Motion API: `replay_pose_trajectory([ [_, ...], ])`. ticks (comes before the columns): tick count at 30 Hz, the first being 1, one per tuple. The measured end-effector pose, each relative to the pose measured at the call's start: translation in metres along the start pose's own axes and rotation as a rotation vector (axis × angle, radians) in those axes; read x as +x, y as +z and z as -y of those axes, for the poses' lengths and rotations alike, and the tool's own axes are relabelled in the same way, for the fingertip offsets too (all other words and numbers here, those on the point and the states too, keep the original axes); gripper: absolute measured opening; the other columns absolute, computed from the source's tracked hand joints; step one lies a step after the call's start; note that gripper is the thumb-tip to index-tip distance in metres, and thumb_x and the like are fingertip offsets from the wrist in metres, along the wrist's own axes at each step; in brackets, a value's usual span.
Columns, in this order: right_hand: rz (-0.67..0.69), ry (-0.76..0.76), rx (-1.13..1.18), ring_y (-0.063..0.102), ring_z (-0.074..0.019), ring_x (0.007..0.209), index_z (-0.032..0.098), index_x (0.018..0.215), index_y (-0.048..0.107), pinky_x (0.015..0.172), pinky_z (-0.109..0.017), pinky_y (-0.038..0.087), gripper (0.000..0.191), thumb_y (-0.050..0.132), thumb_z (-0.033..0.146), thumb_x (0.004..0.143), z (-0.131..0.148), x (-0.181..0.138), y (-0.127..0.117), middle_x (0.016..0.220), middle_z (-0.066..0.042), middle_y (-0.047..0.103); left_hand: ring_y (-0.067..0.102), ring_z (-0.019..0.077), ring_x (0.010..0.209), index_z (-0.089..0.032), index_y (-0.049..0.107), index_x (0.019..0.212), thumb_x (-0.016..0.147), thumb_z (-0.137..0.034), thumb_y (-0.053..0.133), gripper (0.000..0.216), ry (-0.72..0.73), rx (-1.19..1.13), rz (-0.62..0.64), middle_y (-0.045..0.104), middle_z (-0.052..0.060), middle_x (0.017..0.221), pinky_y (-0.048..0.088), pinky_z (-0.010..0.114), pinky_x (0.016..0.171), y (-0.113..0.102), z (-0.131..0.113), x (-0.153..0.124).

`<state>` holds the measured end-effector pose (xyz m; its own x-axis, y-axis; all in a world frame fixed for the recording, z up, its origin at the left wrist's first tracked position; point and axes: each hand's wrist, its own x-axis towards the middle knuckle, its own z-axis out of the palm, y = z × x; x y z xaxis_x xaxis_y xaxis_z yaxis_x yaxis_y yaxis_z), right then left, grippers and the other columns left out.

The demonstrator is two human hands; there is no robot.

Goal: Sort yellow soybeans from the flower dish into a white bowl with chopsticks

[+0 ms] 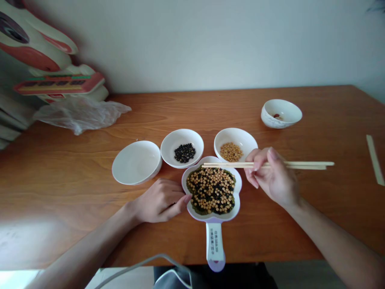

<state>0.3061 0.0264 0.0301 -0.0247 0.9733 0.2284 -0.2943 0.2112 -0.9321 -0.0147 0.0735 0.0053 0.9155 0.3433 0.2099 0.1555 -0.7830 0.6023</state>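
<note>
A flower-shaped white and lilac dish with a handle (215,241) sits in front of me, full of mixed black beans, yellow soybeans and small green beans. My left hand (164,200) has its fingers curled at the dish's left side, its thumb over the rim. Between the fingers of my right hand (273,172) is a pair of wooden chopsticks (306,163), held almost level. Their tips are over the dish's far edge. Behind the dish stand a bowl (168,154) with black beans (184,153) and a bowl (249,140) with soybeans (231,151).
A white bowl (136,162) with nothing visible inside stands at the left. Another bowl (281,114) at the back right holds a few small reddish pieces. A plastic bag (82,114) lies by a toy keyboard (60,84). A pale strip (375,159) lies far right; a cable (144,263) crosses the front edge.
</note>
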Motion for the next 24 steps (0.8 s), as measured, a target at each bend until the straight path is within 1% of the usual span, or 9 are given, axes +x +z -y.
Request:
replay_pose_trajectory([
  [2,0.026,-0.011,-0.102,0.057,-0.0134,0.057,0.024,0.09,0.073,0.043,-0.024,0.043,0.041,0.047,0.049,0.108,-0.005,-0.006,0.002,0.075,-0.002,0.062,0.05,0.0148,0.058,-0.02,0.049,0.069,0.108,-0.017,0.044,0.04,0.0,0.005,-0.001,0.057,0.001,0.064,0.032,0.036,0.059,0.0,0.0,-0.001],
  [5,-0.021,-0.051,-0.169,0.058,-0.0139,0.06,0.025,0.096,0.075,0.046,-0.026,0.045,0.034,0.049,0.045,0.108,-0.011,-0.014,0.005,0.081,-0.004,0.065,0.05,0.015,0.058,-0.02,0.05,0.069,0.108,-0.018,0.044,0.04,0.005,0.009,0.007,0.058,0.001,0.064,0.033,0.036,0.059,-0.001,-0.001,-0.001],
  [9,-0.048,-0.096,-0.131,0.062,-0.0172,0.064,0.029,0.102,0.074,0.051,-0.032,0.048,0.033,0.044,0.04,0.11,-0.011,-0.016,0.01,0.091,-0.006,0.072,0.051,0.0155,0.058,-0.021,0.05,0.069,0.108,-0.017,0.044,0.04,0.018,0.023,0.0,0.058,0.001,0.064,0.034,0.036,0.059,-0.001,-0.002,0.0],
  [12,-0.045,-0.099,-0.07,0.066,-0.0211,0.077,0.031,0.101,0.075,0.062,-0.036,0.051,0.039,0.041,0.048,0.11,-0.006,-0.011,0.011,0.093,-0.007,0.075,0.053,0.0159,0.058,-0.021,0.052,0.069,0.108,-0.018,0.044,0.04,0.03,0.045,-0.017,0.059,0.002,0.064,0.034,0.036,0.058,-0.001,-0.002,0.001],
  [14,-0.073,-0.092,-0.036,0.066,-0.0206,0.081,0.03,0.094,0.074,0.066,-0.035,0.052,0.038,0.046,0.052,0.108,-0.001,-0.005,0.009,0.09,-0.005,0.073,0.055,0.0162,0.058,-0.021,0.054,0.069,0.108,-0.018,0.044,0.04,0.032,0.062,-0.024,0.06,0.002,0.064,0.035,0.035,0.058,-0.001,-0.002,0.001],
  [17,-0.057,-0.026,0.019,0.063,-0.0175,0.072,0.025,0.075,0.068,0.061,-0.031,0.049,0.044,0.051,0.052,0.105,0.004,0.001,0.004,0.081,-0.003,0.067,0.057,0.0167,0.059,-0.02,0.055,0.07,0.107,-0.018,0.045,0.039,0.037,0.077,-0.028,0.062,0.003,0.064,0.037,0.035,0.058,-0.001,-0.001,0.0],
  [19,-0.031,0.02,0.035,0.061,-0.0163,0.064,0.023,0.071,0.067,0.055,-0.03,0.047,0.053,0.044,0.054,0.107,0.005,0.003,0.001,0.076,-0.004,0.063,0.057,0.0169,0.059,-0.021,0.055,0.07,0.107,-0.019,0.045,0.039,0.039,0.077,-0.027,0.062,0.003,0.064,0.037,0.034,0.058,-0.001,-0.001,0.0],
  [21,-0.025,0.03,0.027,0.06,-0.0165,0.06,0.024,0.081,0.073,0.049,-0.029,0.044,0.056,0.035,0.054,0.109,0.006,0.002,-0.001,0.074,-0.004,0.063,0.056,0.0171,0.059,-0.021,0.055,0.07,0.107,-0.019,0.045,0.039,0.042,0.077,-0.028,0.062,0.003,0.064,0.037,0.035,0.058,-0.001,-0.001,0.0],
  [24,-0.015,0.001,-0.002,0.061,-0.0173,0.061,0.025,0.092,0.076,0.045,-0.028,0.043,0.048,0.038,0.048,0.11,0.006,-0.001,-0.002,0.078,-0.005,0.065,0.057,0.017,0.059,-0.02,0.054,0.07,0.107,-0.018,0.046,0.038,0.041,0.075,-0.026,0.062,0.003,0.064,0.036,0.035,0.059,0.0,-0.001,0.0],
])
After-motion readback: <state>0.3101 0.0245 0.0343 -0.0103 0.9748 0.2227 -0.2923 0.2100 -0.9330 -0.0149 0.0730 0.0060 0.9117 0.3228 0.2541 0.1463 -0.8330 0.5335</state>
